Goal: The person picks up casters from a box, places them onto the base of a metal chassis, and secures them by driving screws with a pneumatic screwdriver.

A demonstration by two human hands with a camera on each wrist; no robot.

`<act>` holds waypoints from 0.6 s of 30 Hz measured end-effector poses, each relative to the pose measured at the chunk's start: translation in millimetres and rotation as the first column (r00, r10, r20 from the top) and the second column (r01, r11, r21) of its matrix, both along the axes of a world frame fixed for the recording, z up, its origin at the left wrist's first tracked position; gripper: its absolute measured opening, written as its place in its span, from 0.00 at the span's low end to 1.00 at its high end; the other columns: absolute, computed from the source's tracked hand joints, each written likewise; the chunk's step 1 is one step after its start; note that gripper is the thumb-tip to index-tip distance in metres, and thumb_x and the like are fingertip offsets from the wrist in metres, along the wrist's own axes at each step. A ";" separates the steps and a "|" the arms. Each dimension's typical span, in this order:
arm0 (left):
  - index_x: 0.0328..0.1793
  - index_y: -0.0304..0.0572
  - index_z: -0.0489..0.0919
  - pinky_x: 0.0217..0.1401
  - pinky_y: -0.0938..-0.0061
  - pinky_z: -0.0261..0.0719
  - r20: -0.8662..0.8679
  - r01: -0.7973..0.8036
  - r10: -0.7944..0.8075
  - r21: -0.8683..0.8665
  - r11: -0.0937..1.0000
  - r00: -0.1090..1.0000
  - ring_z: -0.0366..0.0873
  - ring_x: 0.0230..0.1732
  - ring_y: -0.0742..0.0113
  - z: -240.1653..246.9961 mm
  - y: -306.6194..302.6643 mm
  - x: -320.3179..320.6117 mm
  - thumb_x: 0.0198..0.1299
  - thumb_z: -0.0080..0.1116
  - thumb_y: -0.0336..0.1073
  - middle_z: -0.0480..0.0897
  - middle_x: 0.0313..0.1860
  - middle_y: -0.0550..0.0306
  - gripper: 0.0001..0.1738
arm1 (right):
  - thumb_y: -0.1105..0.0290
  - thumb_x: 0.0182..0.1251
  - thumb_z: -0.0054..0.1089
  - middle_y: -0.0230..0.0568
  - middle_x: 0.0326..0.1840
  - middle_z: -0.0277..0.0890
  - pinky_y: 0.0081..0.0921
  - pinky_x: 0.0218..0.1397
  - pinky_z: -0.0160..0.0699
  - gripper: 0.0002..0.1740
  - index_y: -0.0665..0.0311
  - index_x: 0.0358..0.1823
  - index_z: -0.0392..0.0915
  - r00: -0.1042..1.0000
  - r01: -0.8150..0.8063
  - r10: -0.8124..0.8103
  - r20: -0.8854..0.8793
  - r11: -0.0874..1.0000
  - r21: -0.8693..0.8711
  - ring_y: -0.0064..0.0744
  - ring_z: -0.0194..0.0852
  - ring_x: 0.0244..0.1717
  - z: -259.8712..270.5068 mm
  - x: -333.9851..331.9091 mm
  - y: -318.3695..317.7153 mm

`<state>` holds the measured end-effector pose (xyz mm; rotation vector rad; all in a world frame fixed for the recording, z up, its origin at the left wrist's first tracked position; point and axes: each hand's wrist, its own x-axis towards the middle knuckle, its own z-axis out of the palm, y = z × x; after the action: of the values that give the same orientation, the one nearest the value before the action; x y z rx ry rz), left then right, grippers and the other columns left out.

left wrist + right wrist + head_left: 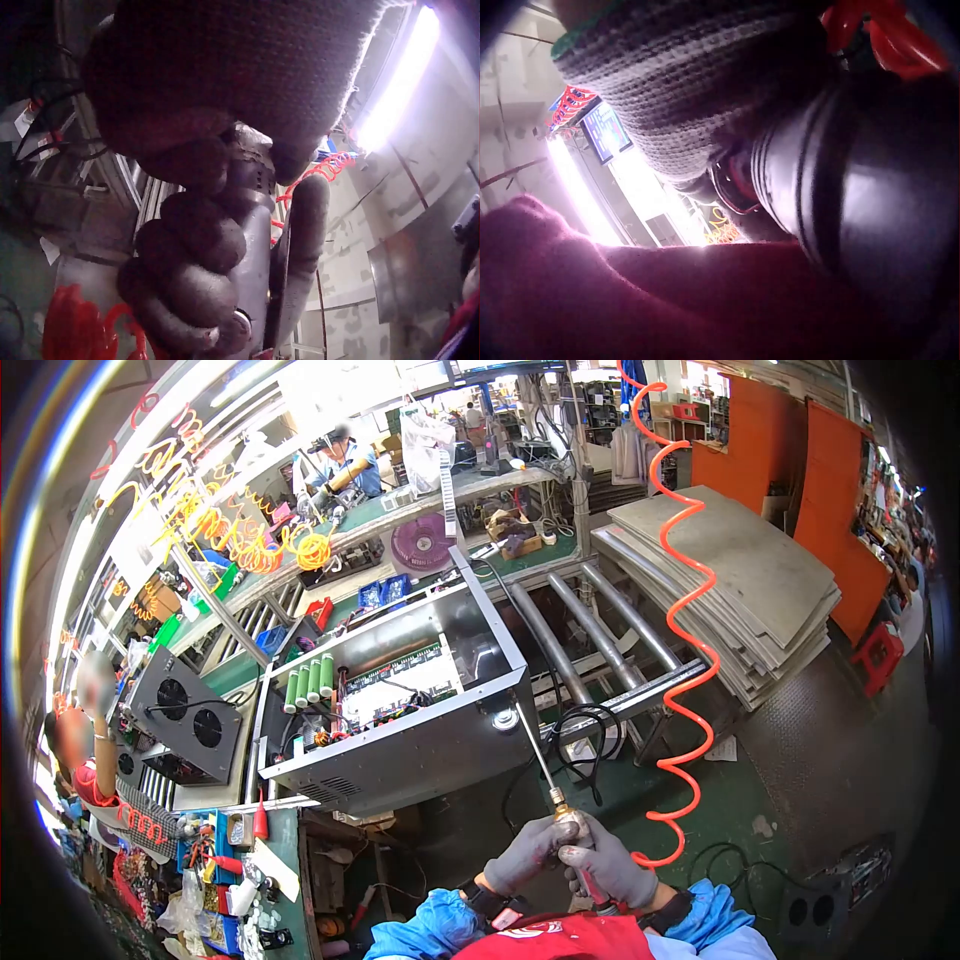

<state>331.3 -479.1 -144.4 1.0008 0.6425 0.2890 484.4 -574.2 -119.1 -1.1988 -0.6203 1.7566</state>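
Both hands wear grey knit gloves and hold one air screwdriver [256,232] low in front of the body. My left hand [522,856] grips its front end, just behind the brass-coloured chuck [558,798]. Curled around the body behind it are the fingers of my right hand [618,868]. From the chuck a long thin bit [538,748] runs up and away to the side of an open metal case [400,765]. Its far end overlaps the case's near right corner, beside a round silver fitting [503,718]. Green cylinders [310,680] and circuit boards sit inside the case.
A coiled orange air hose [710,650] hangs down on the right. Under the case lies a roller conveyor [590,630], with a looped black cable [590,745] at its edge. Stacked flat sheets [730,560] stand at right; a tool-filled bench [250,880] at lower left.
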 end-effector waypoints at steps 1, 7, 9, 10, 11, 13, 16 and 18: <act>0.48 0.38 0.80 0.36 0.80 0.71 0.025 0.003 -0.003 -0.014 1.000 1.000 0.75 0.35 0.77 -4.5 0.3 -0.2 0.71 0.55 0.51 0.79 0.36 0.65 0.21 | 0.69 0.68 0.59 0.34 0.38 0.73 0.24 0.30 0.78 0.37 0.53 0.77 0.55 1.000 -0.001 0.001 0.004 1.000 0.009 0.22 0.75 0.28 0.3 -0.2 0.3; 0.50 0.38 0.79 0.37 0.79 0.73 0.143 -0.012 0.021 -0.064 0.998 0.989 0.76 0.38 0.77 -25.1 1.2 -4.3 0.71 0.55 0.50 0.80 0.39 0.64 0.21 | 0.63 0.68 0.65 0.33 0.30 0.74 0.23 0.25 0.76 0.42 0.54 0.79 0.52 0.970 -0.010 -0.027 0.242 0.988 0.153 0.20 0.74 0.23 -23.6 -5.5 2.5; 0.51 0.38 0.79 0.36 0.80 0.70 0.119 -0.005 0.011 -0.048 0.999 0.993 0.74 0.36 0.78 -23.5 2.1 -5.3 0.71 0.55 0.50 0.79 0.38 0.65 0.21 | 0.63 0.68 0.64 0.34 0.31 0.75 0.24 0.25 0.76 0.40 0.54 0.78 0.54 0.979 0.008 -0.033 0.204 0.993 0.118 0.22 0.74 0.23 -15.5 -7.8 3.0; 0.52 0.38 0.79 0.35 0.80 0.69 0.107 -0.004 0.009 -0.040 0.999 0.994 0.73 0.36 0.78 -22.5 1.7 -6.4 0.71 0.55 0.50 0.79 0.38 0.65 0.21 | 0.63 0.69 0.64 0.35 0.31 0.75 0.25 0.25 0.76 0.39 0.54 0.78 0.55 0.982 0.014 -0.033 0.185 0.995 0.100 0.22 0.74 0.23 -9.7 -8.7 2.7; 0.52 0.38 0.78 0.34 0.80 0.68 0.081 0.003 0.001 -0.042 0.999 0.997 0.72 0.35 0.79 -17.4 1.5 -7.6 0.71 0.56 0.51 0.78 0.37 0.66 0.21 | 0.61 0.70 0.63 0.36 0.32 0.76 0.26 0.26 0.77 0.36 0.55 0.76 0.58 0.998 0.019 -0.020 0.063 1.000 0.024 0.25 0.75 0.23 -4.3 -7.2 1.7; 0.53 0.37 0.78 0.32 0.81 0.65 0.030 0.020 -0.018 -0.045 0.999 0.999 0.70 0.33 0.80 1.2 2.0 -7.7 0.72 0.56 0.51 0.77 0.36 0.67 0.22 | 0.57 0.72 0.61 0.39 0.32 0.77 0.29 0.27 0.78 0.31 0.56 0.72 0.63 0.983 0.002 -0.026 -0.182 0.992 -0.129 0.30 0.77 0.25 2.4 1.1 -1.2; 0.55 0.37 0.78 0.30 0.82 0.62 -0.062 -0.025 0.027 0.045 0.999 0.998 0.67 0.30 0.81 20.3 -0.5 -2.9 0.72 0.56 0.51 0.76 0.33 0.68 0.22 | 0.50 0.74 0.58 0.42 0.33 0.78 0.34 0.31 0.79 0.26 0.58 0.63 0.70 0.621 -0.101 0.026 -0.784 0.994 -0.047 0.38 0.79 0.28 -44.3 17.0 -8.6; 0.56 0.37 0.78 0.29 0.82 0.62 -0.085 -0.015 0.022 0.073 0.997 0.996 0.67 0.29 0.82 21.4 -1.4 -3.1 0.72 0.56 0.52 0.76 0.32 0.68 0.23 | 0.47 0.75 0.54 0.44 0.34 0.79 0.35 0.32 0.80 0.25 0.59 0.59 0.72 0.540 -0.090 0.052 -0.840 0.996 0.004 0.41 0.80 0.30 -44.0 15.9 -9.1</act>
<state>328.1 -480.5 -123.0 1.0821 0.7238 0.2884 500.4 -583.3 -163.0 -0.2065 -0.0291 2.1453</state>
